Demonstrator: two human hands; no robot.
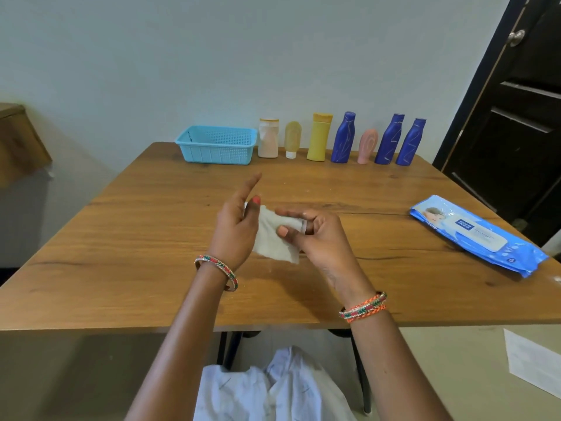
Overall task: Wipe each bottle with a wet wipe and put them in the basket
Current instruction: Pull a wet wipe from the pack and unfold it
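Note:
A white wet wipe (270,238) hangs above the middle of the table, held between both hands. My left hand (236,226) pinches its upper left edge with the thumb, the other fingers pointing straight out. My right hand (315,235) grips its right side with thumb and curled fingers. Along the far edge stand several bottles in a row: a pale pink one (268,138), a small beige tube (292,139), a yellow one (319,137), a blue one (343,137), a small pink tube (367,146), and two more blue ones (389,139) (410,142). The blue basket (217,144) sits left of them with nothing visible inside.
A blue pack of wet wipes (476,233) lies flat near the table's right edge. A dark door (522,95) stands at the right behind the table. A white sheet of paper (534,360) lies on the floor at the lower right.

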